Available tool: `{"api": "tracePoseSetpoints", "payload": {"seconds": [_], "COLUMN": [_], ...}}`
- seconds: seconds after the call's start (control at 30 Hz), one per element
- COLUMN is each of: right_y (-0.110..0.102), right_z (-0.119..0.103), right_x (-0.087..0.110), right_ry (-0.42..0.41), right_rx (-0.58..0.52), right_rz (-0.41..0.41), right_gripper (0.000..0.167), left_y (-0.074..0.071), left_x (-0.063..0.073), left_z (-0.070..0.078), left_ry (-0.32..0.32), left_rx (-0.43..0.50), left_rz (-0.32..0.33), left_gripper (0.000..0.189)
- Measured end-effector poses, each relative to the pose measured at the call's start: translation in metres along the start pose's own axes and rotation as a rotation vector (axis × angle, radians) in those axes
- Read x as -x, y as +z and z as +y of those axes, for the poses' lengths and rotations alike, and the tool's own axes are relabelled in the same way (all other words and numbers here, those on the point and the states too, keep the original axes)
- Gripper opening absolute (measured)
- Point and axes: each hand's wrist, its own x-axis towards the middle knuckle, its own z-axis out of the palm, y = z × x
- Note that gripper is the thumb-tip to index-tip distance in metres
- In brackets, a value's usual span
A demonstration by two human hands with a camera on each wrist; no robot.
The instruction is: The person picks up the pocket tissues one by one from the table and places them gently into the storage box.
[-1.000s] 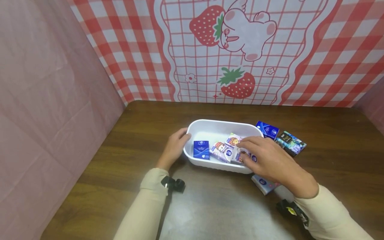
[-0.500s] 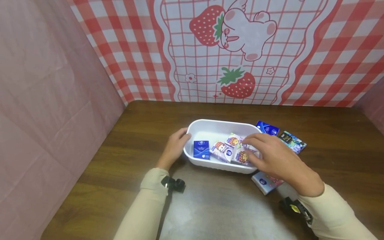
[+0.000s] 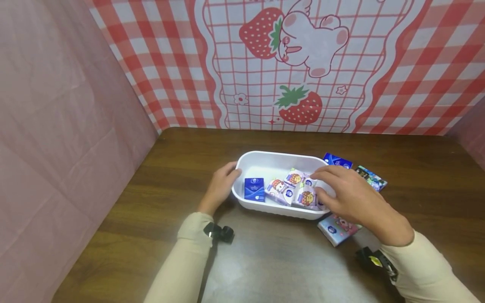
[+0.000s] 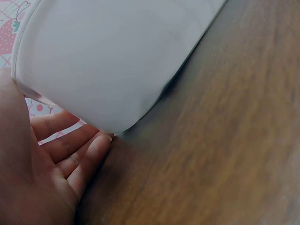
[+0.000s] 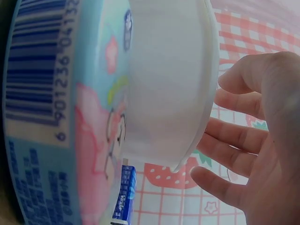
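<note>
A white oblong plastic tub (image 3: 261, 156) stands on the table. My left hand (image 3: 220, 185) grips its left end, thumb over the rim and fingers along the outside, as the left wrist view also shows (image 4: 61, 154). Inside lie a dark blue tissue pack (image 3: 254, 189) at the left and several purple-and-white tissue packs (image 3: 279, 190) with cartoon prints, some stacked at the right. Over the tub's right end hovers my right hand (image 3: 348, 191), fingers spread and holding nothing. The pack nearest it (image 3: 306, 198) lies on top of others.
Right of the tub, on the brown wooden table (image 3: 189, 143), lie a blue tissue pack (image 3: 337, 161), a dark floral pack (image 3: 372, 178) partly behind my hand, and a light blue-and-pink pack (image 3: 337, 229). A red-checked strawberry cloth (image 3: 242, 113) hangs behind.
My right hand has let go of a purple tissue pack in the tub and drawn back slightly to the right. The left hand and the tub have stayed put.
</note>
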Motion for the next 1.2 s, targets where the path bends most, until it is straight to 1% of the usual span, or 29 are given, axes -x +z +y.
{"api": "tracePoseSetpoints", "payload": {"seconds": [0.17, 0.37, 0.43, 0.6, 0.73, 0.83, 0.97, 1.2], "right_y": [-0.001, -0.002, -0.002, -0.003, -0.004, -0.006, -0.008, -0.009], "right_z": [0.004, 0.010, 0.011, 0.013, 0.016, 0.016, 0.017, 0.019], "right_x": [0.001, 0.000, 0.001, 0.004, 0.006, 0.007, 0.008, 0.008], "right_ry": [0.004, -0.051, -0.051, -0.013, -0.003, 0.025, 0.079, 0.131], "right_rx": [0.000, -0.001, 0.001, 0.002, 0.011, 0.015, 0.005, -0.012], "right_rz": [0.006, 0.057, 0.065, 0.046, 0.057, 0.049, 0.011, -0.014], "right_gripper": [0.035, 0.034, 0.034, 0.035, 0.035, 0.034, 0.036, 0.036], "left_y": [0.000, 0.000, 0.000, 0.000, 0.000, 0.000, 0.000, 0.000], "left_x": [0.000, 0.001, 0.000, 0.000, 0.001, 0.001, 0.001, 0.001], "left_z": [0.000, 0.001, 0.001, 0.000, -0.001, 0.000, 0.000, 0.000], "left_ry": [0.009, 0.000, 0.002, 0.012, 0.012, 0.014, 0.019, 0.019], "left_rx": [-0.004, -0.001, -0.002, -0.002, -0.005, -0.003, -0.002, 0.000], "left_rz": [0.001, 0.003, 0.002, 0.001, 0.004, 0.004, 0.004, 0.004], "left_gripper": [0.040, 0.041, 0.041, 0.041, 0.041, 0.041, 0.041, 0.040]}}
